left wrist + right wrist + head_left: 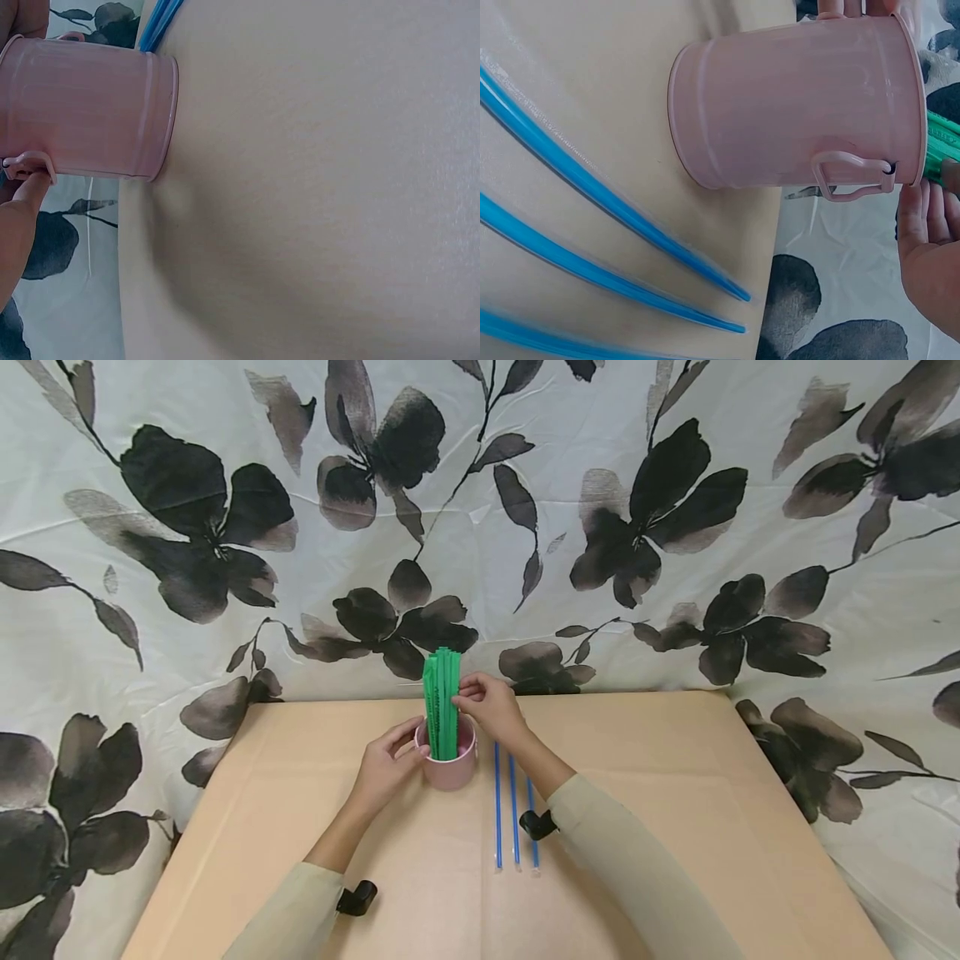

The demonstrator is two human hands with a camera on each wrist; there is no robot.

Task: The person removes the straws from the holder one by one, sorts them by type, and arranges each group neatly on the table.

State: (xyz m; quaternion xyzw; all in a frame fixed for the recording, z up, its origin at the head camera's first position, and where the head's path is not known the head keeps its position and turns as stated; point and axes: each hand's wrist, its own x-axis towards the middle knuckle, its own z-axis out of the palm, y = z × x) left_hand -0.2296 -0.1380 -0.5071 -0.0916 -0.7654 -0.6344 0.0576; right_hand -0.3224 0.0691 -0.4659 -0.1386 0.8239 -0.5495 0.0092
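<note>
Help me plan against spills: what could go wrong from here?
The green bundle stands well above the pink bucket, so a sideways tug by the right hand might tip the bucket, though the left hand holds it. The right arm crosses above the blue sticks and could nudge them.

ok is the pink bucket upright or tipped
Upright: the pink bucket stands on the table, open end up, with the green bundle rising out of it.
</note>
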